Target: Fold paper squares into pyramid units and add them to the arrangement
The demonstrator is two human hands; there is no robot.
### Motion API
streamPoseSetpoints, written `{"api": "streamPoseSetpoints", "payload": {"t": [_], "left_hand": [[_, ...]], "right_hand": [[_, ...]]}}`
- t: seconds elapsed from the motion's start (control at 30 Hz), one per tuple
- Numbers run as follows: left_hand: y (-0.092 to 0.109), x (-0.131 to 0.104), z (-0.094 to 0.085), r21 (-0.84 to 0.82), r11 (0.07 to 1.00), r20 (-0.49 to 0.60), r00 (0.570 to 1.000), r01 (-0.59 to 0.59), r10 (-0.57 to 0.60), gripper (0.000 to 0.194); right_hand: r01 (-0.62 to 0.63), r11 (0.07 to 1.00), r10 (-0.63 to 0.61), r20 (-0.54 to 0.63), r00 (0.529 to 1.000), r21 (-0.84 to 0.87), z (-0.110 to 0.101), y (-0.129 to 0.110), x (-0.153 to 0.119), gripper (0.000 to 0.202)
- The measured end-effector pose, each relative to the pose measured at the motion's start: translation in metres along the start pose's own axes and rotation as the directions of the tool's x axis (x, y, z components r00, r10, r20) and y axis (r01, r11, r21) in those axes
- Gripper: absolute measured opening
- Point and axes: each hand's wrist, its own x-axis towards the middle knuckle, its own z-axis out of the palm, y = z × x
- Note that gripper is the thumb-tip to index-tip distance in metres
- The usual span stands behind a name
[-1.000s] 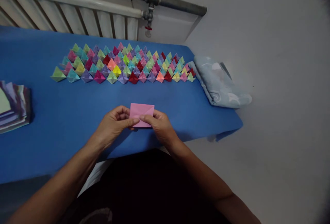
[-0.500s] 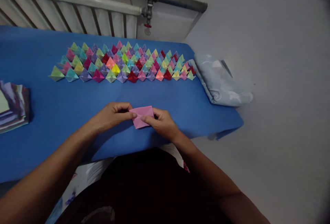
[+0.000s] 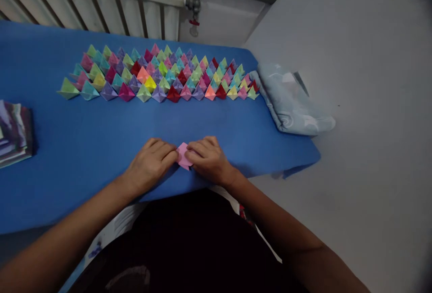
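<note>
A small piece of folded pink origami paper (image 3: 183, 156) is between my hands near the front edge of the blue-covered table. My left hand (image 3: 151, 162) pinches its left side with thumb and fingers closed. From the other side, my right hand (image 3: 209, 160) grips it the same way, its fingers covering the right part of the paper. Only the middle of the paper shows, with pointed corners at top and bottom. Beyond the hands, several rows of folded paper boats (image 3: 158, 77) in many colours stand close together.
Blue cloth (image 3: 84, 149) covers the table. A stack of papers (image 3: 15, 133) lies at the left edge. At the right is a folded grey-blue cloth (image 3: 293, 104) near the wall. Behind the table are a white radiator (image 3: 101, 9) and a pipe with a red valve (image 3: 194, 22).
The pink paper went from a wide, flat rectangle to a smaller pointed shape. Both hands have closed in around it, their fingers now over its sides. The view has shifted slightly.
</note>
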Motion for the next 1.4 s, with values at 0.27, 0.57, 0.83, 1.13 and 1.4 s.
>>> {"api": "streamPoseSetpoints", "payload": {"t": [0.27,0.57,0.83,1.13,1.4], "left_hand": [[0.011,-0.012,-0.001,-0.038,0.998,0.029,0.998,0.055,-0.054,0.022],[0.014,-0.014,0.004,-0.061,0.979,-0.029,0.981,0.192,-0.194,0.022],[0.015,-0.008,0.009,-0.082,0.919,-0.029,0.921,0.386,-0.389,0.027],[0.013,-0.006,0.016,0.002,0.909,-0.061,0.908,0.416,-0.415,0.025],[0.011,-0.004,0.015,0.049,0.917,-0.048,0.918,0.396,-0.394,0.025]], "right_hand": [[-0.134,0.977,0.126,0.057,0.990,0.168,-0.007,-0.011,-0.029,0.021],[-0.320,0.857,0.338,0.027,0.941,0.404,-0.006,-0.006,-0.026,0.014],[-0.486,0.771,0.497,0.086,0.863,0.411,-0.008,-0.010,-0.015,0.015],[-0.565,0.728,0.565,0.127,0.815,0.388,-0.008,-0.012,-0.008,0.020],[-0.579,0.725,0.582,0.118,0.804,0.371,-0.005,-0.012,-0.006,0.022]]}}
